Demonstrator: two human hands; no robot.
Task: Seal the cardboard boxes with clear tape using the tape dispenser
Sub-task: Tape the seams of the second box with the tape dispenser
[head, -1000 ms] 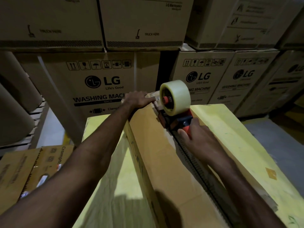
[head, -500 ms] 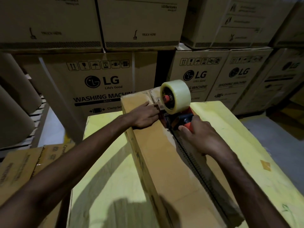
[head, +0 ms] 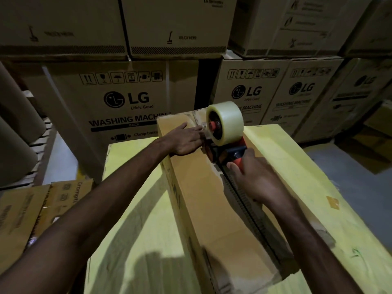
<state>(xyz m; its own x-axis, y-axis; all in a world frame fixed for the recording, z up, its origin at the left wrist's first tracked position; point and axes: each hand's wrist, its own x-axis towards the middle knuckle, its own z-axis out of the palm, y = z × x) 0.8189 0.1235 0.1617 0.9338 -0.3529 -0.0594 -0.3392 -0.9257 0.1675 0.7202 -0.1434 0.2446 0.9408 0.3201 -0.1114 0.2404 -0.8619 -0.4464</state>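
Observation:
A long brown cardboard box (head: 203, 198) lies lengthwise away from me on a yellow surface (head: 137, 219). Its top seam (head: 246, 211) runs down the middle as a dark open gap. The tape dispenser (head: 224, 132), red and black with a roll of clear tape, stands on the seam near the box's far end. My right hand (head: 252, 177) grips its red handle from behind. My left hand (head: 186, 139) presses flat on the box top just left of the dispenser, fingers straight and reaching the tape at the dispenser's front.
Large LG washing machine cartons (head: 127, 98) are stacked in a wall right behind the box. Smaller brown boxes (head: 31, 209) sit low at the left. Wide cardboard rolls (head: 14, 128) lean at the far left. Grey floor (head: 350, 166) shows to the right.
My left hand has come back from the box's far edge to lie flat beside the dispenser. The dispenser and my right hand have drawn a little toward me along the seam.

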